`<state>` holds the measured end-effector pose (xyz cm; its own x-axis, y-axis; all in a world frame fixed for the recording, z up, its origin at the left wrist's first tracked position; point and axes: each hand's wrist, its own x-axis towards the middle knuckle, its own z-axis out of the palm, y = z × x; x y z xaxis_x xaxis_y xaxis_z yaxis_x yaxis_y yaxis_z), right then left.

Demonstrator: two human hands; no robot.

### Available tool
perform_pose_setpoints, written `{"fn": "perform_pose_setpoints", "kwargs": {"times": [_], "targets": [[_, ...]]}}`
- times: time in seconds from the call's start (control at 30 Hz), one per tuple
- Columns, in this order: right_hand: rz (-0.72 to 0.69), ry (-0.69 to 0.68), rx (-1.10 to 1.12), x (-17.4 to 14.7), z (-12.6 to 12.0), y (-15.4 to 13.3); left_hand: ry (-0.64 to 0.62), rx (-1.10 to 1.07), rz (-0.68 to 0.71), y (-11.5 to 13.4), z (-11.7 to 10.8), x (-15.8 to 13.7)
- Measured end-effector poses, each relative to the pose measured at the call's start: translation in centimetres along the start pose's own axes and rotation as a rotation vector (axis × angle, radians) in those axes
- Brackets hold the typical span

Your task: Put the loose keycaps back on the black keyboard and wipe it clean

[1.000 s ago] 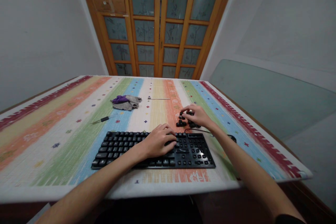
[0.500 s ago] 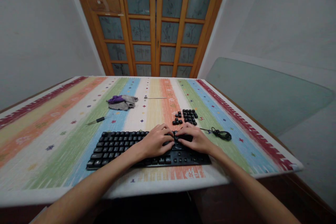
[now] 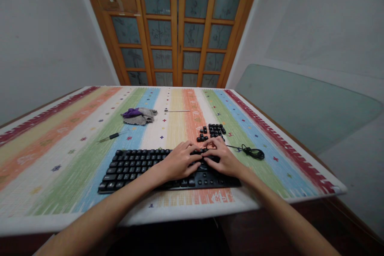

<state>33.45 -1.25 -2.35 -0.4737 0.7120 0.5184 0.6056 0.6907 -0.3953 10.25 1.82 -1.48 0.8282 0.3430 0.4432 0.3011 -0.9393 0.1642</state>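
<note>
A black keyboard point(image 3: 129, 170) lies lengthwise near the front edge of the table. Its left part carries keycaps, while bare key positions show on its right part. My left hand point(image 3: 181, 161) rests over the right half of the keyboard, fingers curled and thumb bent inward. Facing it, my right hand point(image 3: 223, 156) is bent with thumb and fingers drawn together. The fingertips of both meet around one spot on the keyboard; whatever small part they grip is hidden. Several loose black keycaps point(image 3: 216, 130) lie just beyond my right hand.
A coiled black cable point(image 3: 253, 152) lies right of the keyboard. Further left are a black-handled tool with thin wire prongs point(image 3: 114, 135) and a grey and purple cloth point(image 3: 139, 116). A thin metal rod point(image 3: 178, 111) lies farther back on the striped tablecloth point(image 3: 75, 160).
The fingers of my right hand have lifted and shifted slightly away from me. My left hand stays nearly in place over the keyboard, its fingertips moved a little.
</note>
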Motion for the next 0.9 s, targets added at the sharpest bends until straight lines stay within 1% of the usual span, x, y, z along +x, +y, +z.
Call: {"fn": "perform_pose_setpoints", "kwargs": {"times": [0.2,0.37,0.6,0.73,0.8,0.9], "targets": [[0.058,-0.06,0.024,0.2,-0.1,0.2,-0.022,0.059,0.006,0.2,0.1,0.1],[0.059,-0.117,0.01,0.4,-0.1,0.4,-0.054,0.109,0.029,0.2,0.5,0.0],[0.057,-0.145,0.028,0.7,-0.6,0.3,-0.043,0.081,0.018,0.3,0.5,0.1],[0.052,-0.148,0.043,1.9,-1.1,1.8,-0.033,0.058,0.0,0.5,0.3,-0.1],[0.089,-0.098,0.01,2.8,-1.4,3.1,-0.036,0.046,-0.001,0.6,0.2,-0.2],[0.147,-0.009,-0.114,4.4,-1.5,5.4,-0.039,0.034,-0.002,0.7,0.0,-0.4]]}}
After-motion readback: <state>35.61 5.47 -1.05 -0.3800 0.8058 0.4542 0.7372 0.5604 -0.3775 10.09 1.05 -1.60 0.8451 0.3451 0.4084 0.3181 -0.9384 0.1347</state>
